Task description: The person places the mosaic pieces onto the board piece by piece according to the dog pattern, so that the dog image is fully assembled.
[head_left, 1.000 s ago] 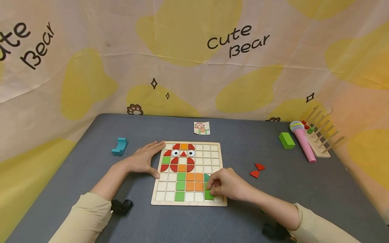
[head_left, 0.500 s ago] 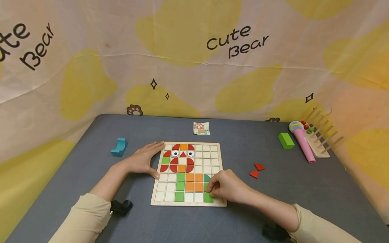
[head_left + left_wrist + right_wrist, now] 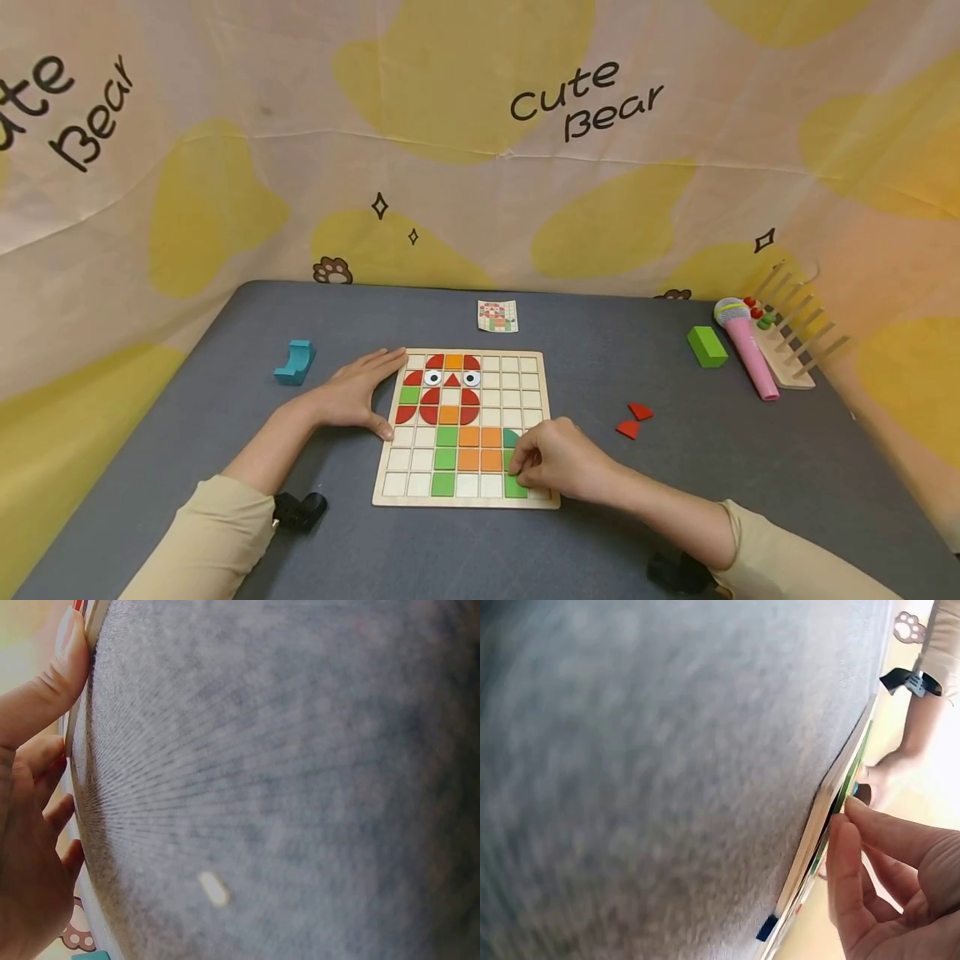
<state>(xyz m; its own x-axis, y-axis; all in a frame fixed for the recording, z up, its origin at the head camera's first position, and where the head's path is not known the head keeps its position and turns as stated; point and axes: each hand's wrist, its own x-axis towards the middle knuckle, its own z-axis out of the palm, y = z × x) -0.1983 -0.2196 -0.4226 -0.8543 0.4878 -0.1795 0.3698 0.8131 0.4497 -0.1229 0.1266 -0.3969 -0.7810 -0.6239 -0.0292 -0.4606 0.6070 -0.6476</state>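
Note:
A wooden grid board (image 3: 525, 371) lies on the grey table, partly filled with red, orange and green tiles that form a figure with two eyes. My left hand (image 3: 366, 392) lies flat with straight fingers against the board's left edge; in the left wrist view its fingers (image 3: 45, 690) touch that edge. My right hand (image 3: 519, 473) has curled fingers pinching a green square tile (image 3: 514, 488) at the bottom row, near the right corner. In the right wrist view the fingertips (image 3: 855, 814) meet the green tile (image 3: 849, 786) on the board (image 3: 816, 825).
Two red quarter pieces (image 3: 633, 420) lie right of the board. A pattern card (image 3: 498, 316) sits behind it and a teal block (image 3: 294, 362) to the left. At the far right are a green block (image 3: 707, 347), a pink microphone (image 3: 746, 346) and a wooden rack (image 3: 791, 354).
My right hand has sunk slightly, bringing the green tile lower onto the bottom row. The left hand has stayed in place.

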